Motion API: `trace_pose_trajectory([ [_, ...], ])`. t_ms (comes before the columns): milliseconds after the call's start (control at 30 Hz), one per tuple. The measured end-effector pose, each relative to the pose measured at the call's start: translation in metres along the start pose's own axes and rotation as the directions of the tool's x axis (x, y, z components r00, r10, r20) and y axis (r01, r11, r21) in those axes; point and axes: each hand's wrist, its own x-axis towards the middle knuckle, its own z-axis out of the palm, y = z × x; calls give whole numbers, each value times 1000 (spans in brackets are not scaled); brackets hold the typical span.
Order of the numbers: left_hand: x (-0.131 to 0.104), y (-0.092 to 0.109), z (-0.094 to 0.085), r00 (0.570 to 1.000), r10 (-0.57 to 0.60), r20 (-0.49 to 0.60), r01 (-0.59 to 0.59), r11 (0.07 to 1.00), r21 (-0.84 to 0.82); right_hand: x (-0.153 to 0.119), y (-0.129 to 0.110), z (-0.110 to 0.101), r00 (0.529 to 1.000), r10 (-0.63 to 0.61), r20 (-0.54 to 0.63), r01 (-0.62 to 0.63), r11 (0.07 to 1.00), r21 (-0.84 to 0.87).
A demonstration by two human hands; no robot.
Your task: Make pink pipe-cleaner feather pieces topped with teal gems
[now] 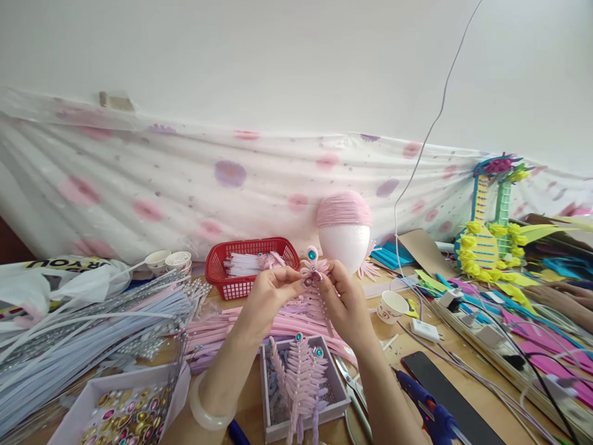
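Pink ornament (315,269), pinched in both your hands

Your left hand (274,296) and right hand (345,304) are closed on it from either side, just right of the red basket (236,291). Also right of the basket stands a white rounded form (344,242), pink-topped. Nearer you than the basket, a gem-tipped pink piece (302,378) rests over a grey box (332,415).

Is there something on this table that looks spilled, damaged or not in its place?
Yes, two small things. The blue glue gun overlaps the edge of the black phone in this view, perhaps risky if hot. Small loose scraps lie near the paper cup, outside any container.
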Motion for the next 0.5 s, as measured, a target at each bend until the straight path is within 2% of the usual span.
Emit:
trace_pose_trajectory([
  [133,1,-1,-4,997,-50,51,43,993,113,0,-2,-6,1000,10,0,-10,999,-36],
  [267,0,-1,-12,1000,4,22,-9,964,264,1,-4,-9,998,-1,70,4,999,-45],
  [400,-5,7,-11,994,94,57,-110,871,478,2,-2,-8,993,-2,115,9,998,-61],
  [500,-9,13,-10,989,104,108,-148,795,588,1,-1,-7,989,19,150,-5,996,-90],
])
